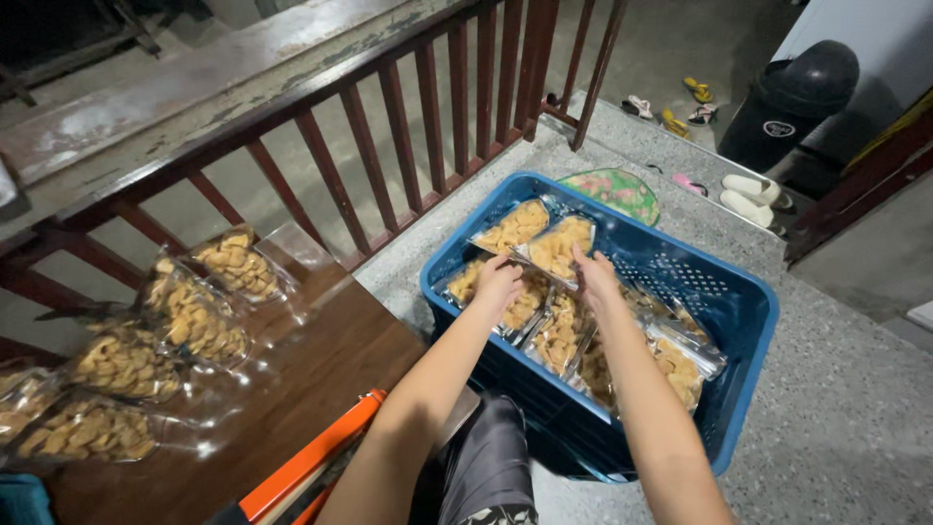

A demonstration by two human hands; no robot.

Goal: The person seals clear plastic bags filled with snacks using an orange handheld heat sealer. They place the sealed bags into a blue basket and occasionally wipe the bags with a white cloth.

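This looks like the landing or porch of a home where snacks are packed by hand. A dark red wooden railing (389, 107) with slatted balusters runs along a speckled terrazzo floor (846, 418), and pairs of slippers and sandals (748, 199) lie kicked off near a black domed rubbish bin (792, 102). Clear plastic bags of golden fried crackers (194, 316) sit in a row on a brown wooden tabletop (330, 360), and more fill a blue plastic crate (739, 311) on the floor.
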